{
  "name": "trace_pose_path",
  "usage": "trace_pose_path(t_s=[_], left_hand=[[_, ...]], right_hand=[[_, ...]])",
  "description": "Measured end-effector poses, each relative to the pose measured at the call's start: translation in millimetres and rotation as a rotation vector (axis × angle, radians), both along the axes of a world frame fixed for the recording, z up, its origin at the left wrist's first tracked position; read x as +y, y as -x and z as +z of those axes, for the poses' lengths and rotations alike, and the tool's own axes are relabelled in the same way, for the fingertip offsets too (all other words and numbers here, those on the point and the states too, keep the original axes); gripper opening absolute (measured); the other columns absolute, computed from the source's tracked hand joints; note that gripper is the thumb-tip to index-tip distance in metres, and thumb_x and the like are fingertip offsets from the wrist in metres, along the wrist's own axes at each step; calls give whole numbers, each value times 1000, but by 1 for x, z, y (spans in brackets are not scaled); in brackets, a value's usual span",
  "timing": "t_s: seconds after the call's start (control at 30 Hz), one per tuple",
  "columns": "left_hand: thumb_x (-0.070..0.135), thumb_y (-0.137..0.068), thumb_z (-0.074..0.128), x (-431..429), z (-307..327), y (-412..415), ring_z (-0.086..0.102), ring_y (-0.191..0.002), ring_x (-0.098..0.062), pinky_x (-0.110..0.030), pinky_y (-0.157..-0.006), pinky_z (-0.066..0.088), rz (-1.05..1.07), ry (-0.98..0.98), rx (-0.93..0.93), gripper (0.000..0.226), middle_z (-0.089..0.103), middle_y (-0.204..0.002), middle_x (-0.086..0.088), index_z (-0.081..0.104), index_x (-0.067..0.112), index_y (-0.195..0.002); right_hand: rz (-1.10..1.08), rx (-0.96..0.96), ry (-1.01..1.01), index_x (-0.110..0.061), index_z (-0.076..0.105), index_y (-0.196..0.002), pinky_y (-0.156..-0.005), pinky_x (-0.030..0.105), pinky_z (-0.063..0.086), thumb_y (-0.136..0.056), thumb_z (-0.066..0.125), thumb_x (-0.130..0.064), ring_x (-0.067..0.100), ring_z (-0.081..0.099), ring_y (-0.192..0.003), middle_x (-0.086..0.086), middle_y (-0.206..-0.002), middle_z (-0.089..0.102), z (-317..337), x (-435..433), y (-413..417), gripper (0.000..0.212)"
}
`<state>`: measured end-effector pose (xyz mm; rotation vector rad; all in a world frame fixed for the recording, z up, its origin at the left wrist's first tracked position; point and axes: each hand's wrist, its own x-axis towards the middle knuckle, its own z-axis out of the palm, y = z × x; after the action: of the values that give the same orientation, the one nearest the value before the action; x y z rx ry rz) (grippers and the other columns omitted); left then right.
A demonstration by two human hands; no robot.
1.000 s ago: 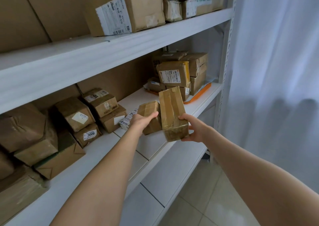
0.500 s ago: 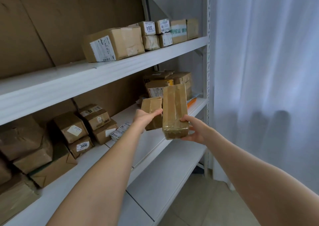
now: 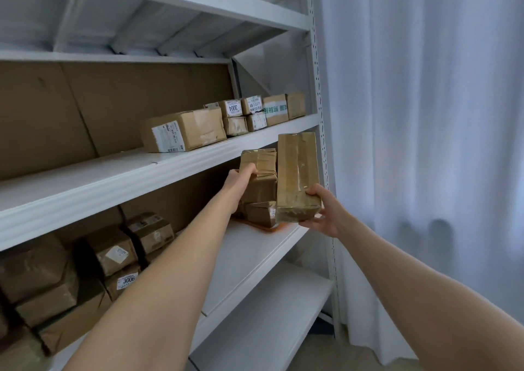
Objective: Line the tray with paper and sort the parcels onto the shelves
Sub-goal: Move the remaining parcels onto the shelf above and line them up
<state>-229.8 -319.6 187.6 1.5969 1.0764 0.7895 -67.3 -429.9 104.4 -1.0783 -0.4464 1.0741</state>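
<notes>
Far left, stacked parcels [image 3: 113, 254] already sit on the middle shelf [image 3: 255, 260]. Above them the upper shelf [image 3: 136, 183] has bare board left of the big box [image 3: 181, 129]. Our left hand [image 3: 239, 179] is up at the gap between the two shelves, fingers [image 3: 251, 170] curled over the near top edge of the small parcel [image 3: 259, 172], so it's gripped and off the shelf. Directly below it a box stands on the orange tray [image 3: 263, 228]; we can't tell whether the tray is lined. Just right and touching, or nearly so, is the long parcel [image 3: 296, 172]. It stands upright with its long axis near vertical, its top end level with the upper shelf's front lip. Our right hand [image 3: 323, 214] clamps its bottom end, thumb on the near face and the other digits underneath. Both parcels are airborne, in front of the rack near the right post [image 3: 320, 115], with the curtain [image 3: 425, 144] beyond. Our read is that the free upper-shelf space lies up and left of both hands, with the left hand nearer. The long parcel probably has to tip flat, long axis along the shelf, to clear the lip. The grip at its bottom end leaves the top free to swing.
</notes>
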Motion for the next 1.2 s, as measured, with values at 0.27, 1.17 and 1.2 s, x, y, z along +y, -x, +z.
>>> trace_pose_path(t_s=[0.27, 1.17, 1.2], left_hand=[[43, -76, 60, -19, 55, 11, 54, -90, -21, -37, -70, 45, 8, -25, -153, 50, 56, -99, -7, 39, 24, -118], [70, -84, 39, 22, 137, 204, 50, -115, -32, -39, -87, 49, 700, -335, -238, 77, 50, -134, -8, 35, 21, -142], [71, -85, 36, 26, 135, 210, 49, -115, -31, -35, -79, 49, 709, -307, -172, 78, 49, -135, -8, 34, 18, -143]], right_hand=[[-45, -61, -110, -16, 61, -104, -72, 44, 60, -80, 68, -31, 34, 62, -100, 9, -107, 59, 51, 1, 2, 29], [103, -445, -260, -21, 49, -98, -70, 41, 59, -71, 69, -58, 22, 58, -87, 1, -97, 57, 211, 108, 182, 50], [94, -453, -240, -20, 45, -98, -64, 37, 57, -73, 68, -60, 19, 55, -80, -1, -90, 54, 209, 113, 188, 53]])
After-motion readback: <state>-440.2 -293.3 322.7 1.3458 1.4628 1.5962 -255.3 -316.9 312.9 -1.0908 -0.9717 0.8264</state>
